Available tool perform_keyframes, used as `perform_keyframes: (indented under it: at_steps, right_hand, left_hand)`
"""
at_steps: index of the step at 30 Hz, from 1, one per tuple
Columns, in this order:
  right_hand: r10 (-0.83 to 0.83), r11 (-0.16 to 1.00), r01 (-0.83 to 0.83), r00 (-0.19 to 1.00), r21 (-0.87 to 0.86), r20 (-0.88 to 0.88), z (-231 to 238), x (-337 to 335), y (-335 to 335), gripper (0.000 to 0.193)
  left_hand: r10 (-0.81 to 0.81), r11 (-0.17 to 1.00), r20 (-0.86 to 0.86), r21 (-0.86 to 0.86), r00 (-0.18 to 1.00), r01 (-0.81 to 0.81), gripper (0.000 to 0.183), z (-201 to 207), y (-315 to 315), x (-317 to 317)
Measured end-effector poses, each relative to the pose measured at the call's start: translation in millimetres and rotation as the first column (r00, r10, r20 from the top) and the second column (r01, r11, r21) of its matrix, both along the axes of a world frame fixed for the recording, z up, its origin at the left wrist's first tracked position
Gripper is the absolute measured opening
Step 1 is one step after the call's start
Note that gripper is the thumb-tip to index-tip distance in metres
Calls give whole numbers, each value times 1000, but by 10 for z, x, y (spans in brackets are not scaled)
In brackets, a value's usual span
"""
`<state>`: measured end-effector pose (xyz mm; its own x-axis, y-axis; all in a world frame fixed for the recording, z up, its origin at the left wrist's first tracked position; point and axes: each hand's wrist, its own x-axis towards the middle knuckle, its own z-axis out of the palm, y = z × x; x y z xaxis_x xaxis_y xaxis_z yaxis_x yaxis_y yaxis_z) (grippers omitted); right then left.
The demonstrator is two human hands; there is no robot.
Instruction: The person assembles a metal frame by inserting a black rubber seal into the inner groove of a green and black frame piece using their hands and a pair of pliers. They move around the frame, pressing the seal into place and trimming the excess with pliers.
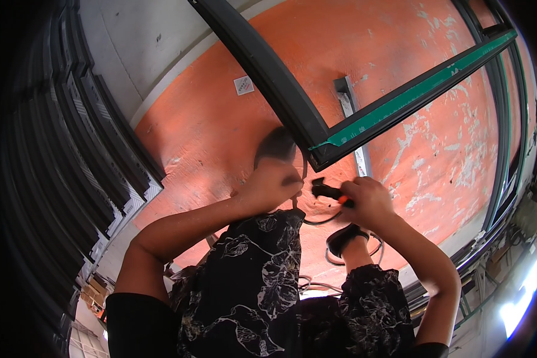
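Note:
A dark grey metal frame (268,71) with green film along one side stands in front of me, its corner pointing towards my hands. My left hand (271,186) is closed just below and left of that corner, its fingers pinched on a thin black strip (305,166) that passes beside the corner. To the right, my right hand (367,201) is wrapped round a black hand tool (325,190) with an orange part by the grip. The tool's head points left, towards my left hand, with a gap between them. My fingers hide most of its handle, so its exact kind does not show.
Dark profiles (71,161) are stacked along the left. A grey bar (362,161) lies on the worn orange floor (203,119) beneath the frame. Black strip loops (325,222) lie around my right shoe (342,240). More dark frames (498,107) stand at the right.

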<state>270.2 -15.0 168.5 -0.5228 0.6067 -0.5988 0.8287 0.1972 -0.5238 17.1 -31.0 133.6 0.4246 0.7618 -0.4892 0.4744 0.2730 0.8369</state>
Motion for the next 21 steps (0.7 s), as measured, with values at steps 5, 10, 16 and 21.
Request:
perform_keyframes:
  at_steps: [5,10,16,21]
  right_hand:
    - [-226,943,150,943,297,244,-215,1083,-184,18]
    - [-243,950,63,765,306,596,-225,1499,12,30]
    - [-65,947,168,936,275,-347,64,183,59,43]
    - [-56,993,82,962,86,-268,-76,-11,49,18]
  left_hand:
    - [520,539,233,-836,822,-104,24,-108,3,50]
    - [611,262,107,-962,784,-73,25,-46,169,290]
    - [641,262,111,-962,760,-81,30,-10,210,318]
    - [570,338,93,-932,817,-130,31,-70,155,338]
